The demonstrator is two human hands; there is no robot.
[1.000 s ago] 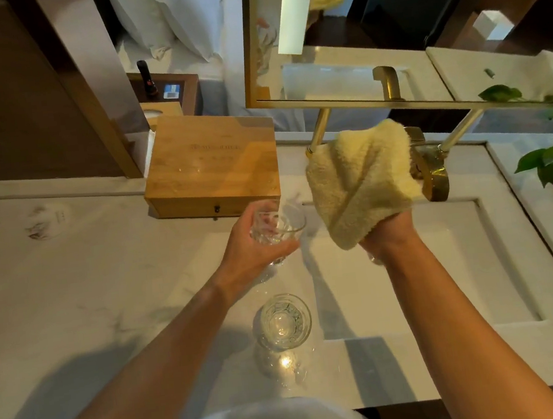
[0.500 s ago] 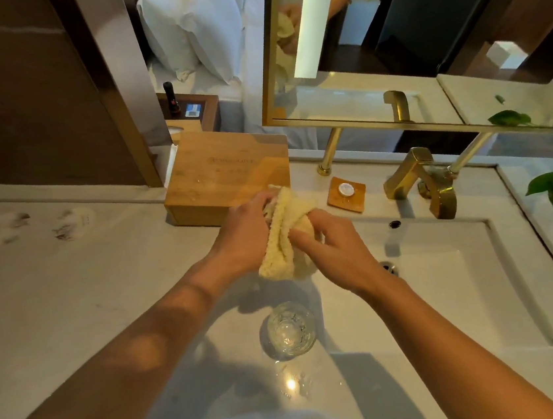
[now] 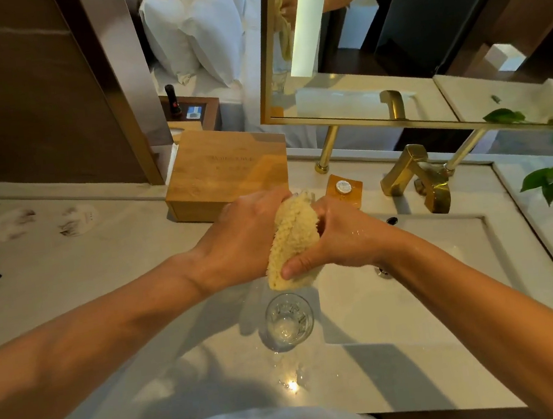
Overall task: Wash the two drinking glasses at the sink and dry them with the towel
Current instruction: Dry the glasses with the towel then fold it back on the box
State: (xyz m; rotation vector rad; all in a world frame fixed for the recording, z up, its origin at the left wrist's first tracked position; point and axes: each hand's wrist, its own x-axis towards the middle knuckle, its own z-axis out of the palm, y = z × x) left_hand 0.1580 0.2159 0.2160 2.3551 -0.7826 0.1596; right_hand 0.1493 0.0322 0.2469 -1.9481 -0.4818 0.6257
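Head: left hand [image 3: 244, 240], right hand [image 3: 344, 237], towel [image 3: 294, 238]

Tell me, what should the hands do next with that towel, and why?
Probably twist the towel between the hands: the left hand and right hand both grip it bunched, whatever it wraps is hidden, and a glass stands on the wet counter.

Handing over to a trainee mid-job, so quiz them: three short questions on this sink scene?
1. True or false: the left hand and right hand both grip the yellow towel.
2. Where is the visible glass? A in the left hand; B standing on the countertop, untouched; C on a shelf.
3. Fill in: behind the hands sits a ____ box.
Key: 1 true; 2 B; 3 wooden.
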